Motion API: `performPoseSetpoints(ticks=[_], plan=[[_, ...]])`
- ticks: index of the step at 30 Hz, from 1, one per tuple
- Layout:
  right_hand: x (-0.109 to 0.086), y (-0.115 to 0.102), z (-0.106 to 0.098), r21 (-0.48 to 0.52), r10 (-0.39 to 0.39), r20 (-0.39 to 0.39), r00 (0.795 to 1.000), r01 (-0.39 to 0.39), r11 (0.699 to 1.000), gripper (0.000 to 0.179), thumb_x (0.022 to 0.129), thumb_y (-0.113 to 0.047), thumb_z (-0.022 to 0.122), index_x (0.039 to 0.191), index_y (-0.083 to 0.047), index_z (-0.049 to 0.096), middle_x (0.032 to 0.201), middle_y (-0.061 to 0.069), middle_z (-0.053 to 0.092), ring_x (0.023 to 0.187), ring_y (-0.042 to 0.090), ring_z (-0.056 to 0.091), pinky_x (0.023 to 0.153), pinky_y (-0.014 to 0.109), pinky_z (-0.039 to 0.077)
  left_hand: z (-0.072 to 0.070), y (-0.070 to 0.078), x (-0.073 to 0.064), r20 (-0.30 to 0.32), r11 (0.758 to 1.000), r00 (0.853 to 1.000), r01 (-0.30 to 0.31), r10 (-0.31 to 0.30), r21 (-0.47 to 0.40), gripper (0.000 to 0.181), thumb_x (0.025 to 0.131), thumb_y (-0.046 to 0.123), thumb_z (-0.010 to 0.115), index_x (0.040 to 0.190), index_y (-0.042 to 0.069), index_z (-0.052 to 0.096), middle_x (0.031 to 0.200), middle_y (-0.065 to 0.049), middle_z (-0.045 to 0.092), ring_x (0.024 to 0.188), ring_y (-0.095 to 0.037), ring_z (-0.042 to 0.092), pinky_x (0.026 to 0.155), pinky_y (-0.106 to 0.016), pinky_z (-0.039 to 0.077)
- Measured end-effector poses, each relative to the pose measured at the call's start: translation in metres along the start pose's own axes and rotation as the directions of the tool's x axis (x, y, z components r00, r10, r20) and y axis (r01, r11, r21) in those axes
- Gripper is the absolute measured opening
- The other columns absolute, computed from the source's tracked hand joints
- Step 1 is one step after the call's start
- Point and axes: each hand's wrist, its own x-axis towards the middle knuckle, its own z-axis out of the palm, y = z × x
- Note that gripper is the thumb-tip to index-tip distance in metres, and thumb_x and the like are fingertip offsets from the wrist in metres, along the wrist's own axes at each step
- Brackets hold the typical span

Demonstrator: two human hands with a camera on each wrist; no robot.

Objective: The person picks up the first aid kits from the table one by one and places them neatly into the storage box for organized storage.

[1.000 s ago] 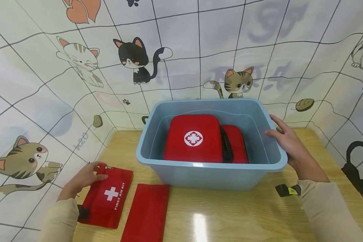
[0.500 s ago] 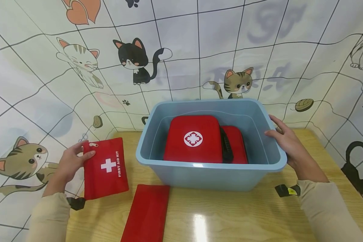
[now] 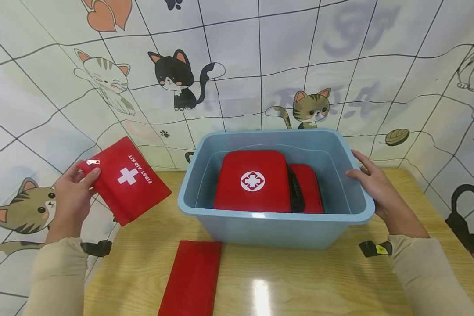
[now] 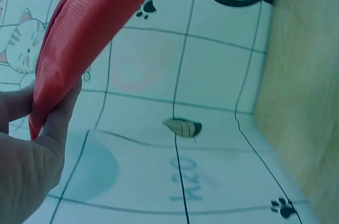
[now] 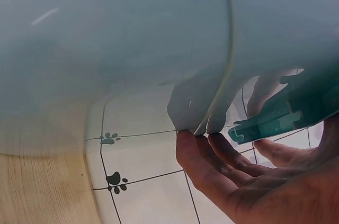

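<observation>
In the head view my left hand (image 3: 72,195) pinches a flat red zippered first aid pouch (image 3: 128,197) by its zip edge, thumb on the printed face. The pouch is tilted and held up above the table's left side. The left wrist view shows the red pouch (image 4: 79,33) edge-on between thumb and fingers of the left hand (image 4: 32,166). My right hand (image 3: 379,191) holds the right rim of a light blue plastic bin (image 3: 260,230), thumb over the rim, fingertips against the outer wall. Inside the bin lie a larger red first aid case (image 3: 241,162) and a second red case (image 3: 306,188).
A flat red pouch or folded item (image 3: 193,276) lies on the wooden table (image 3: 300,281) in front of the bin. Behind and at both sides stands a wall covering (image 3: 241,66) printed with cats and grid lines.
My left hand has lifted the first aid pouch off the table, raised it up and to the left, and tilted it. The right hand and bin have stayed put.
</observation>
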Motion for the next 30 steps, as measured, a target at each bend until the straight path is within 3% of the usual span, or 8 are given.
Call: performPoseSetpoints(ticks=[7,11,17,24,30], plan=[[0.0,-0.002,0.0,-0.007,0.004,-0.004,1.0,-0.004,1.0,0.071,0.105,-0.027,0.043,0.16,-0.035,0.0,0.162,0.028,0.0,0.138,0.062,0.015,0.097,0.081,0.025,0.023,0.021,-0.002,0.059,0.986,0.998,0.0,0.011,-0.169,0.094,0.075,0.037,0.082,0.156,0.026,0.034,0.156,0.0,0.037,0.12,-0.013,0.054,0.075,-0.02,0.056],[-0.001,-0.002,0.0,-0.002,0.005,-0.004,1.0,-0.005,1.0,0.07,0.105,-0.027,0.043,0.16,-0.035,0.001,0.162,0.028,0.0,0.138,0.062,0.015,0.097,0.082,0.025,0.039,0.032,-0.005,0.089,0.98,0.996,0.006,0.012,-0.199,0.092,0.076,0.035,0.082,0.155,0.025,0.036,0.154,-0.001,0.039,0.122,-0.014,0.054,0.077,-0.021,0.056],[-0.002,-0.001,-0.001,0.0,0.007,-0.004,1.0,-0.007,1.0,0.07,0.105,-0.027,0.043,0.16,-0.035,0.001,0.162,0.028,0.001,0.138,0.062,0.015,0.097,0.082,0.025,0.071,0.045,-0.009,0.177,0.992,0.983,-0.018,0.039,-0.121,0.093,0.077,0.038,0.082,0.156,0.024,0.034,0.153,-0.003,0.041,0.124,-0.017,0.053,0.081,-0.023,0.056],[-0.002,-0.001,-0.001,-0.008,-0.002,-0.01,1.0,0.001,1.0,0.07,0.105,-0.028,0.043,0.16,-0.035,0.0,0.162,0.028,0.001,0.138,0.062,0.016,0.098,0.081,0.025,0.114,0.054,-0.012,0.3,0.998,0.952,-0.067,0.064,0.0,0.091,0.081,0.039,0.078,0.157,0.019,0.031,0.151,-0.008,0.042,0.126,-0.023,0.053,0.087,-0.027,0.055],[-0.001,0.0,0.001,-0.004,-0.001,-0.006,1.0,0.0,1.0,0.07,0.105,-0.027,0.043,0.16,-0.035,0.001,0.162,0.028,0.001,0.139,0.061,0.016,0.098,0.081,0.025,0.145,0.059,-0.017,0.356,0.99,0.931,-0.116,0.081,0.077,0.085,0.085,0.038,0.075,0.156,0.017,0.032,0.147,-0.009,0.047,0.124,-0.028,0.053,0.09,-0.031,0.055]])
